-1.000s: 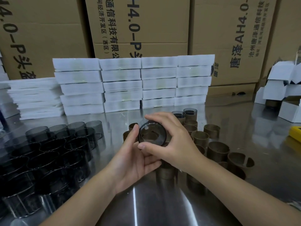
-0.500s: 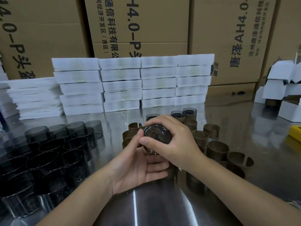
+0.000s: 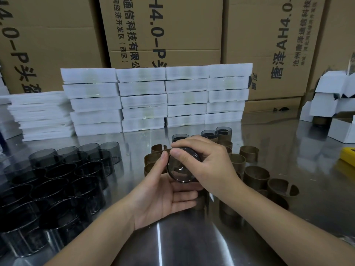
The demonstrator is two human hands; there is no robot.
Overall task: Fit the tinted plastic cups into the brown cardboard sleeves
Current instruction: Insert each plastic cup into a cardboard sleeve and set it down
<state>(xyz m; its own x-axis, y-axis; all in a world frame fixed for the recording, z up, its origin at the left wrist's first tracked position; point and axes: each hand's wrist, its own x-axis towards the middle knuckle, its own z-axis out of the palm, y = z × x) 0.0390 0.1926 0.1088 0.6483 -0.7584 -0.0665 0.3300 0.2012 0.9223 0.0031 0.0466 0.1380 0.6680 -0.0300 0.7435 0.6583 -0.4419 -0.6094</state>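
Holding one tinted cup (image 3: 179,169) above the table (image 3: 172,242) btwn both hands, you've got it at centre, just in front of the sleeve cluster. Your right hand (image 3: 213,166) sits over the top, grip closed round the cup w/ the thumb on the near rim, prob. so you can press or twist it. Your left hand (image 3: 163,196) lies under it palm up, fingers beneath and thumb against the left rim. That grip is narrow and braces the cup, giving the push sthg to work against. Can't tell if a sleeve is already round it, since your right palm hides that side.

Bare cups (image 3: 57,179) are massed on your left and empty sleeves (image 3: 256,174) on your right, so each hand has its stock near. A few sleeved cups (image 3: 223,131) stand at the back, clear of the work spot. White foam stacks (image 3: 142,100) and cartons (image 3: 163,25) wall off the far edge, prob. for packing later.
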